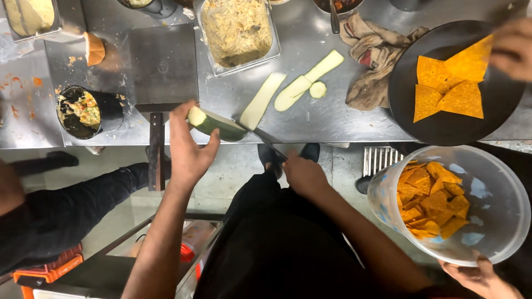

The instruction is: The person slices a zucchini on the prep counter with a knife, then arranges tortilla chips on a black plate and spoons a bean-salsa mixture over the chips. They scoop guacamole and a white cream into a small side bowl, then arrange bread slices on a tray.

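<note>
Head view: left hand (187, 145) gripping zucchini (215, 123) at tabletop (332, 119) edge, right hand (302, 174) at four o'clock clenched on knife (260, 138).

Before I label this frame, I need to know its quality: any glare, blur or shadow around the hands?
Head view: soft glare streaks the steel counter near the zucchini slices; the left hand on the zucchini and the right hand with the knife look slightly soft; below the counter edge it is dim; the frame's corners bend a little.
</note>
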